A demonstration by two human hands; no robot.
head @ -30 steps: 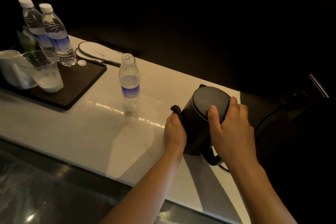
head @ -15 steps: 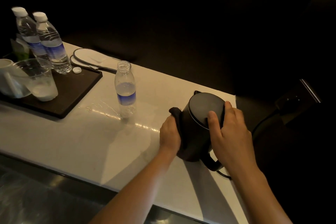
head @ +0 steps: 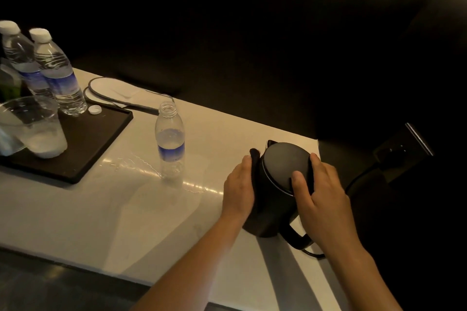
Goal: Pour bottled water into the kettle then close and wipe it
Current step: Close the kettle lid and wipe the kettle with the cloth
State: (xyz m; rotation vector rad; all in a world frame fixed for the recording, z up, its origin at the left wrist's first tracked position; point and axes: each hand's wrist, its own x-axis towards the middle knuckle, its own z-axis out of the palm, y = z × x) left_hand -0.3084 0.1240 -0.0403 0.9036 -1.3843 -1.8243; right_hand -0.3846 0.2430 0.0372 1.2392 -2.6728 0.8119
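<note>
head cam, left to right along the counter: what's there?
Plastic cup → capped bottles → loose cap → open bottle → left hand with dark cloth → kettle → right hand.

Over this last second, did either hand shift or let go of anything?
Barely. The left hand keeps pressing the dark cloth to the kettle side, no clear stroke visible. The right hand stays on the closed lid. Nothing was released. The open bottle and tray are unmoved; only the camera drifted.

Head view, steeply down, close over counter (head: 106, 209)
</note>
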